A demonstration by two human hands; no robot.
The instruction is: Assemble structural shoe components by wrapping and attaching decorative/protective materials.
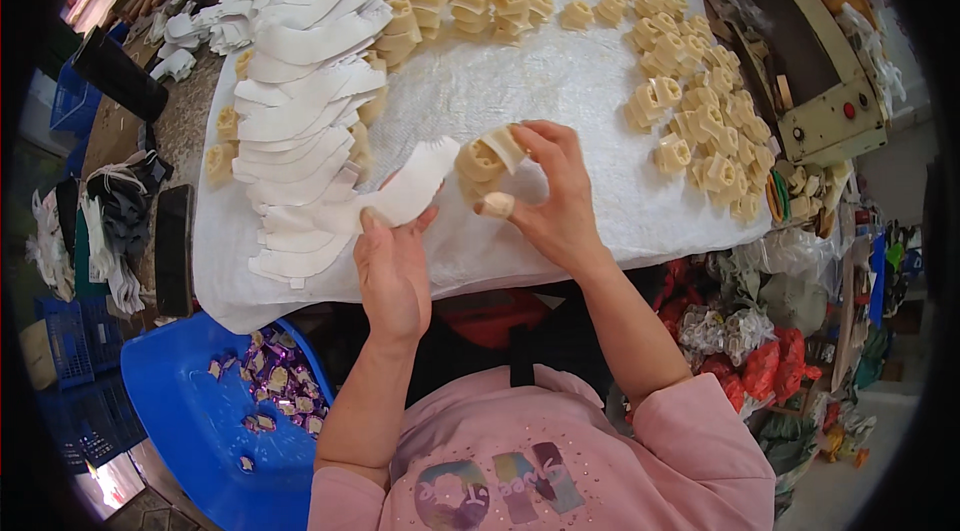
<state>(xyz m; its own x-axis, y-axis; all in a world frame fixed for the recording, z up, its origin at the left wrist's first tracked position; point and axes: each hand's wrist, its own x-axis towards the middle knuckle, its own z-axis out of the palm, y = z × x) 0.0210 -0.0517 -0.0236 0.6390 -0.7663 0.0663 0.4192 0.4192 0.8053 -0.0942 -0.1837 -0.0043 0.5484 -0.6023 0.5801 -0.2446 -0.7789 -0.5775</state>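
Between the thumb and fingers of my left hand (393, 261) is a curved white cut piece (415, 181) with a notched end. My right hand (556, 193), with a tan wrap on one fingertip, grips a cream-coloured ring-shaped bundle (484, 161) with a hollow middle. The white piece's notched end is close beside the bundle; whether they touch I cannot tell. Left of my hands, a long overlapping row of similar white pieces (295, 126) runs away from me over the white sheet (450, 91) covering the table.
Many cream bundles (705, 116) lie at the right, and others stand stacked (470, 6) at the far side. A phone (174, 249) and a black cylinder (120, 73) are at the left. Below the table's left corner sits a blue basin (185, 401) holding small purple-wrapped pieces.
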